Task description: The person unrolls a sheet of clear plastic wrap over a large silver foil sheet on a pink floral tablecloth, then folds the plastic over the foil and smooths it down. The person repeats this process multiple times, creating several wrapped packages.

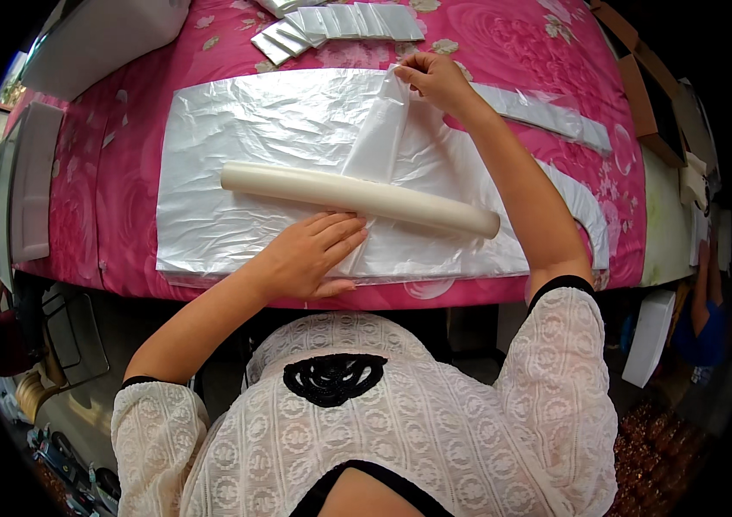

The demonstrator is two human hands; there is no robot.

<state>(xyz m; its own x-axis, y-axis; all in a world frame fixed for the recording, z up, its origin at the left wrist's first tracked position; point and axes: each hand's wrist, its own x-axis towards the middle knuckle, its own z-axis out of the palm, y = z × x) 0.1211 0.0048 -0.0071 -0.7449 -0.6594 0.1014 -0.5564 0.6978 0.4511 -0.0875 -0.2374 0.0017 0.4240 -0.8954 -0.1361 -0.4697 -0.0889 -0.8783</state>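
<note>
A: Where's the left hand [314, 254]?
B: Nearest the body, spread flat over the plastic sheet [211, 233], grasping nothing. Its fingertips reach the tube's near side; I can't tell if they touch.
A: How does the tube [364, 196] lie?
B: Across the sheet, just beyond that hand, which is the closer one. Its long axis runs left to right on a slant, right end nearer the body.
A: And past it?
B: A narrow plastic flap [379, 138] leads away to the right hand [431, 82], thumb and finger pinching its far tip. Farther still, flat packets [366, 21] lie on pink cloth [513, 52].
</note>
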